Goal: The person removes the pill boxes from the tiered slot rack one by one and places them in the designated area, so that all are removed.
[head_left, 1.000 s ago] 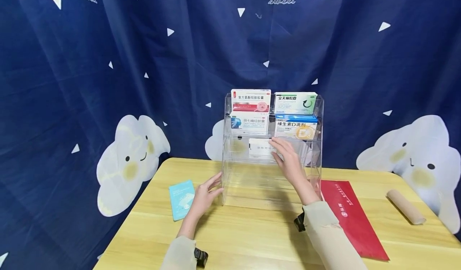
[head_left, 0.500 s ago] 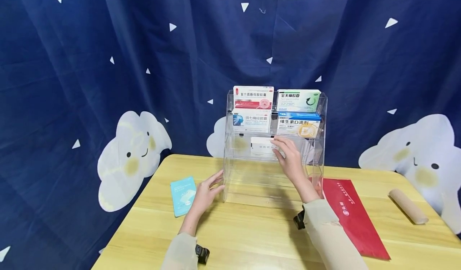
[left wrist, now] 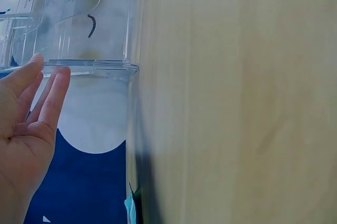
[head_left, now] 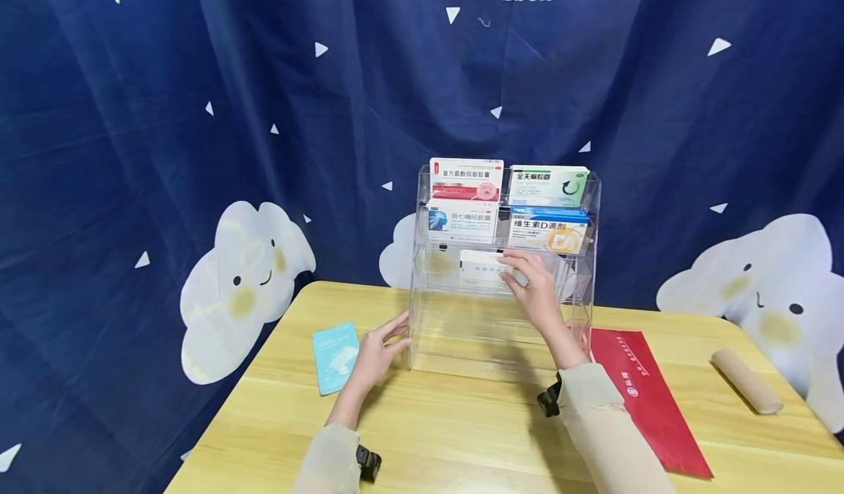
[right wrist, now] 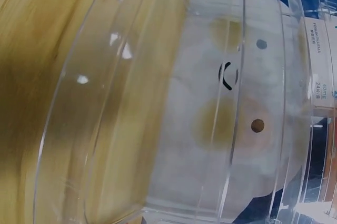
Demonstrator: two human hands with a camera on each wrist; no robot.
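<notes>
A clear acrylic display rack stands upright on the table, with tiers one above another. My right hand pinches a white medicine box at its right part, in the third tier from the top. In the right wrist view, printed text shows on the white medicine box at the right edge. My left hand touches the rack's left side with fingers extended. The left wrist view shows my left hand with its fingertips right at the side panel of the rack.
Above, the rack holds a red-and-white box, a green-and-white box, a white box with a blue head picture and a blue-and-orange box. A turquoise packet, red bag and cardboard tube lie on the table.
The head view has shifted slightly. Both hands keep nearly the same place; the right stays at the white medicine box, the left at the rack's side.
</notes>
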